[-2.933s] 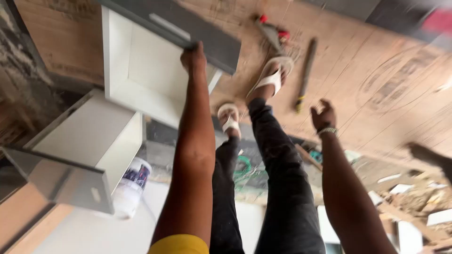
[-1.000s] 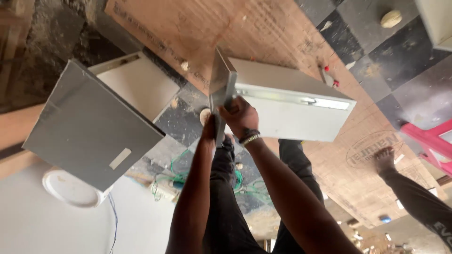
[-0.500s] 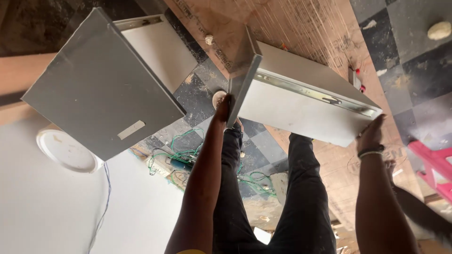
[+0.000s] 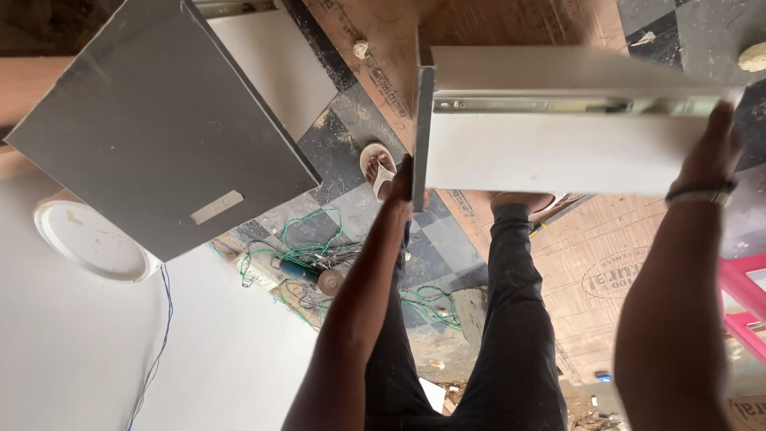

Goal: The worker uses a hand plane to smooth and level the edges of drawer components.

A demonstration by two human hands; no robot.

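Note:
I hold a white drawer [image 4: 550, 152] with a grey front and a metal slide rail [image 4: 542, 104] along its side, level above my legs. My left hand [image 4: 401, 182] grips the lower edge of its grey front panel [image 4: 423, 136]. My right hand [image 4: 712, 148], a bracelet on its wrist, holds the drawer's far right end. A second drawer with a large grey front [image 4: 159, 128] and a white box [image 4: 271, 64] lies at the left, untouched.
A round white lid [image 4: 88, 239] lies at the left on a white surface [image 4: 199, 367]. Green wires [image 4: 307, 251] and a blue wire [image 4: 159, 319] trail over the checkered floor. Cardboard [image 4: 606, 271] covers the floor at the right, beside a pink object [image 4: 742, 299].
My right hand moved from beside the left hand out to the drawer's far end. The drawer turned level, with its rail side facing me. The view has swung closer.

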